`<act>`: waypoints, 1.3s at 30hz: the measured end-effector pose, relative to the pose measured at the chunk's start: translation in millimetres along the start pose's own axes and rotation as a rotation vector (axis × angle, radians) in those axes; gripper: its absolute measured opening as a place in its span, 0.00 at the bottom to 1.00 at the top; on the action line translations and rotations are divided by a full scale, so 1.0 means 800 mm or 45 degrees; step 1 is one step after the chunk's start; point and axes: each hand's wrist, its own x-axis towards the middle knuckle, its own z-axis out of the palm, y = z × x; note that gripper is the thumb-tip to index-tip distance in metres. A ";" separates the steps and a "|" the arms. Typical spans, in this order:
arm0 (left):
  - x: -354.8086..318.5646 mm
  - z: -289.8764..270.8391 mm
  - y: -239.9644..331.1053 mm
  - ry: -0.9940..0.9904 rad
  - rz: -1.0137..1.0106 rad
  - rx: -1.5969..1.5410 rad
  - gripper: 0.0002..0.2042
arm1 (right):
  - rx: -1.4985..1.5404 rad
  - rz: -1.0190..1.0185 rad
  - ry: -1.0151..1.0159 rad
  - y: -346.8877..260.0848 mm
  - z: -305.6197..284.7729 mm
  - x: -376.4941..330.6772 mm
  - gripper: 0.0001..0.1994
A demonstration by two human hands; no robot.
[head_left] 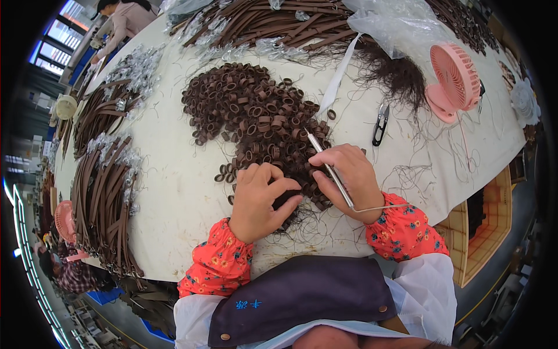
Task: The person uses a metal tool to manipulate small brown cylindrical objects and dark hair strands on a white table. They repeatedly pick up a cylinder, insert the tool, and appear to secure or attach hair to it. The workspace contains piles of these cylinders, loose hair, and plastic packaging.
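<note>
A heap of small brown strap loops point(250, 110) spreads over the white tabletop, with loose dark threads among them. At the near edge of this heap is my left hand point(256, 203), its fingers curled and thumb bent toward the index finger. Something dark shows between them, but I cannot make out what it is. My right hand point(351, 177) grips a slim silver pen-shaped tool point(330, 166) with a thin wire at its back end. The tool's tip points away from me, over the loops. Both hands are close together.
Black thread snips point(381, 125) and a pink fan point(454, 78) are on the right. Bundles of brown straps point(104, 203) line the left side, with more straps point(302, 23) and clear plastic point(389, 23) at the back. A person point(125, 23) stands at the far left.
</note>
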 end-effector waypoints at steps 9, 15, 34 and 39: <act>-0.009 0.007 -0.004 -0.215 0.039 0.016 0.06 | 0.070 -0.042 0.057 -0.002 0.004 -0.001 0.11; -0.005 0.010 0.000 -0.159 -0.005 -0.037 0.08 | 0.080 -0.058 0.075 -0.002 0.003 0.000 0.11; -0.002 0.003 -0.006 0.076 -0.096 -0.110 0.05 | 0.111 -0.008 0.124 -0.002 -0.002 0.000 0.12; 0.000 -0.016 -0.012 0.156 -0.147 -0.074 0.09 | 0.124 -0.023 0.122 -0.005 0.000 0.001 0.12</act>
